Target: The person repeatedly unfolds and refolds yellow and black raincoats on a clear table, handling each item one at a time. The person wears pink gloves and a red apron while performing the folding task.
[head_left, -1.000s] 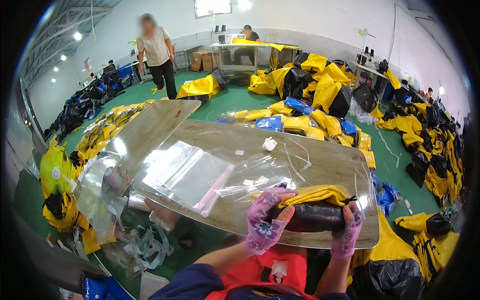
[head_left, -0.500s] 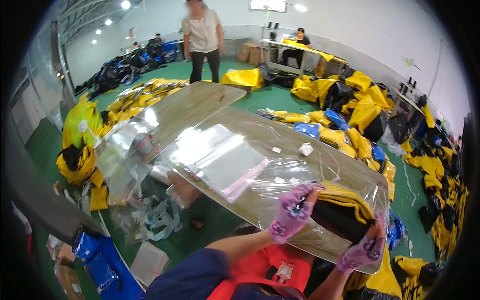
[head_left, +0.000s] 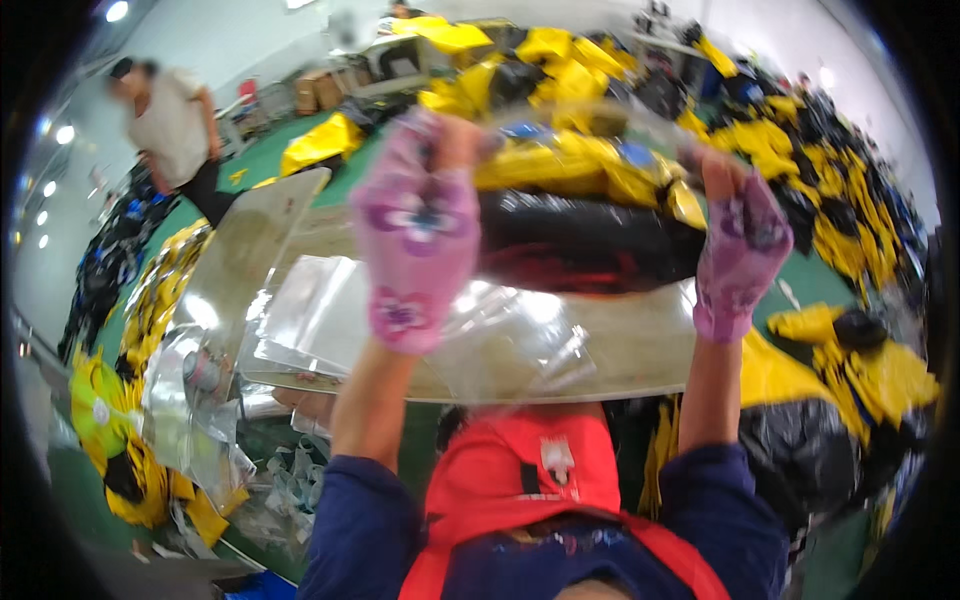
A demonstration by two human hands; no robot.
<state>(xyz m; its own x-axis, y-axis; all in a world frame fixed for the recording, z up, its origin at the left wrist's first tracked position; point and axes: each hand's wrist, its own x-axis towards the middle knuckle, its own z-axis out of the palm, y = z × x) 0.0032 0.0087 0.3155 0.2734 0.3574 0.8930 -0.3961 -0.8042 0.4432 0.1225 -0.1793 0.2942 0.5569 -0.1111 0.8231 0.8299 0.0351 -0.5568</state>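
Basically, left hand (head_left: 418, 235) and right hand (head_left: 742, 250), well apart, both clamp the upper edge of a blurry clear bag (head_left: 598, 108), black-and-yellow bundle (head_left: 590, 240) between them above table (head_left: 645, 368), clear sleeves (head_left: 318, 310) lying at left.

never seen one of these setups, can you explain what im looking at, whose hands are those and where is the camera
There is no machine here: these are a person's own left hand and right hand, in pinkish-purple patterned covers. The camera is worn on the person's head and looks down; its wide fisheye lens bends straight edges. The hands hold up a yellow-and-black bundle, seemingly in clear plastic; blur hides exactly where each grip sits. Below is a table, with a stack of clear sheets toward the left and loose film nearer the person.
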